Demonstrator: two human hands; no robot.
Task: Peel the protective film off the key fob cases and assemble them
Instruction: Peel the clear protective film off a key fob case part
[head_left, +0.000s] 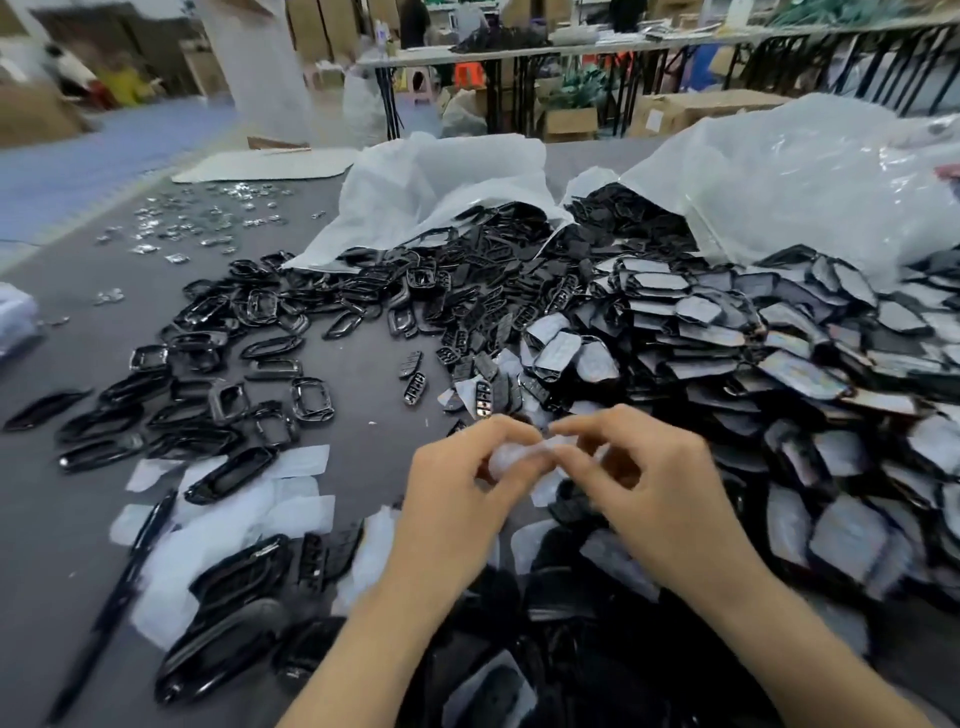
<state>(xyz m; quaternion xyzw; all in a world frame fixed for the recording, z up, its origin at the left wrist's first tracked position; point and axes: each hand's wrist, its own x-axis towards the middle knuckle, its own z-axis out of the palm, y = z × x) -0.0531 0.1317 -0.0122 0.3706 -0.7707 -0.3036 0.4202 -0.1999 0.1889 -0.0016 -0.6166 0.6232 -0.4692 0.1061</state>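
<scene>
My left hand (460, 499) and my right hand (644, 483) meet above the table's near middle. Between their fingertips is a small piece covered in whitish protective film (524, 454); both hands pinch it, and the case part under the film is mostly hidden. To the right lies a big heap of film-covered case shells (779, 374). Glossy black frames (249, 374) are scattered to the left. Small button inserts (467, 332) lie in the middle. Peeled film sheets (291, 499) cover the table at the near left.
Two large white sacks (447, 192) (779, 171) spill parts at the back of the grey table (78, 519). Small shiny clear bits (208, 218) lie at the far left. Assembled black pieces (228, 639) sit near my left forearm. Other tables, boxes and people stand behind.
</scene>
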